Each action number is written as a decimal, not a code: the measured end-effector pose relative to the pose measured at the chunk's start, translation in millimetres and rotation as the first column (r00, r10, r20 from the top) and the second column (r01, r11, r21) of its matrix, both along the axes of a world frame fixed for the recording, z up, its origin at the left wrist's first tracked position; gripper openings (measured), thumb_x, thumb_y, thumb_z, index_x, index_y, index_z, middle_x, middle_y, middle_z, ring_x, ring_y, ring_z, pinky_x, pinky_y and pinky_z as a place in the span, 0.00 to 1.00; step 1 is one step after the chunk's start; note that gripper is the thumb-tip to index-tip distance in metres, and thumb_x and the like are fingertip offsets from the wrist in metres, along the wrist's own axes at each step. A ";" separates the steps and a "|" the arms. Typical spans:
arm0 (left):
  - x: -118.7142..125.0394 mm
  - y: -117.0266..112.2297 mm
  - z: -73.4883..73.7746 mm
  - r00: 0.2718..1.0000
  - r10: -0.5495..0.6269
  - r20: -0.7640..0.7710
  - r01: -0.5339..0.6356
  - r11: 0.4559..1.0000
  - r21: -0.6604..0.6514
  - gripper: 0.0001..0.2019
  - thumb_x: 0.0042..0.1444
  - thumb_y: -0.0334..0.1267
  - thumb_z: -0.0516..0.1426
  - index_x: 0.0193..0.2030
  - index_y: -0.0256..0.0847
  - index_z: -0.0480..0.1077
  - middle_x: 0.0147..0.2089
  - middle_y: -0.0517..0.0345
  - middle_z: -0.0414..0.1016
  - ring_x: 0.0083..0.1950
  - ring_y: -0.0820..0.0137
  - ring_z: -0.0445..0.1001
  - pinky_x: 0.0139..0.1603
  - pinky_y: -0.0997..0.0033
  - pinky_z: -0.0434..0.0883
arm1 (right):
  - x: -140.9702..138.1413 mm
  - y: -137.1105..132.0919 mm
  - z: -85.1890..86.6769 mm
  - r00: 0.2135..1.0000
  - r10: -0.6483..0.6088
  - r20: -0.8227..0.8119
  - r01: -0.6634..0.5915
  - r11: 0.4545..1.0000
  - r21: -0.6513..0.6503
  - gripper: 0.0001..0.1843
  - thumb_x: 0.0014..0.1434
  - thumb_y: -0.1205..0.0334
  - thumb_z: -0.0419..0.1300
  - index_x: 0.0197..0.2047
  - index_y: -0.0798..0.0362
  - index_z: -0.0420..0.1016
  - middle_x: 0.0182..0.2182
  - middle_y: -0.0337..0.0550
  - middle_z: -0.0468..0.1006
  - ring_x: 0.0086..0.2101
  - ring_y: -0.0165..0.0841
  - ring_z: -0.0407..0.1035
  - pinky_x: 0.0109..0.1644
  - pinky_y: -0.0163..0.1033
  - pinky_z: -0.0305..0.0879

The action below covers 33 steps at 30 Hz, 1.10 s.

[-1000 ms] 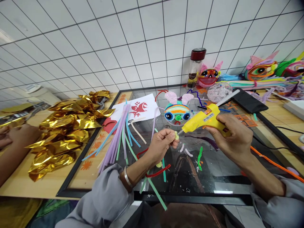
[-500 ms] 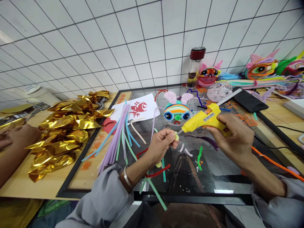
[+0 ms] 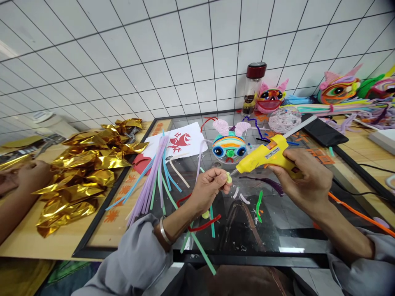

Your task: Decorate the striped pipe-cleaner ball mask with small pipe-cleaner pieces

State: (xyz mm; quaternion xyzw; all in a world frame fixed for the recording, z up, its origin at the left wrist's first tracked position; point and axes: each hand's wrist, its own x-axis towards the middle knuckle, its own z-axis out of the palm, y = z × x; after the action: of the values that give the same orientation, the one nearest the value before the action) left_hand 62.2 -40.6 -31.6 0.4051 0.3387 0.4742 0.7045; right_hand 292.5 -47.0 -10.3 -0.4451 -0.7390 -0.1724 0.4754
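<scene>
Pinched small rounded pale-yellow piece in left hand; wrapped right hand round yellow plastic glue gun, aimed lengthwise at piece, toward near-left corner of bench.

Bright, even indoor light is covering the white tiled wall. The glass tabletop is mirroring tile lines and showing white glare near its front edge. Gold foil is throwing hard highlights. Wide-angle distortion is stretching the side margins; the hot-glue gun is appearing reasonably sharp.
</scene>
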 end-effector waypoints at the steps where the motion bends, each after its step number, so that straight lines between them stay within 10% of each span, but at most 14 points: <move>1: 0.1 -0.1 -0.2 1.000 -0.003 -0.001 0.003 1.000 -0.001 0.17 0.44 0.46 0.68 0.28 0.34 0.70 0.24 0.60 0.73 0.23 0.78 0.68 0.27 0.76 0.63 | -0.1 0.0 0.1 1.000 0.000 0.001 0.000 1.000 0.004 0.13 0.57 0.61 0.64 0.44 0.50 0.68 0.32 0.44 0.77 0.33 0.36 0.74 0.36 0.39 0.68; 33: -0.1 -1.3 0.7 0.999 0.003 -0.043 -0.001 0.999 0.052 0.17 0.46 0.48 0.67 0.29 0.34 0.70 0.24 0.60 0.72 0.23 0.78 0.68 0.28 0.76 0.64 | 0.0 0.2 4.0 0.999 0.026 0.042 -0.028 0.998 0.053 0.11 0.56 0.63 0.64 0.42 0.52 0.68 0.31 0.45 0.77 0.30 0.35 0.73 0.34 0.38 0.69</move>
State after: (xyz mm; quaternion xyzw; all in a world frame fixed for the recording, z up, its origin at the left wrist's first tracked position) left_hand 62.1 -41.9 -30.9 0.4331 0.3417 0.4749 0.6856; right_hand 292.5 -46.8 -6.3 -0.4185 -0.7498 -0.1947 0.4741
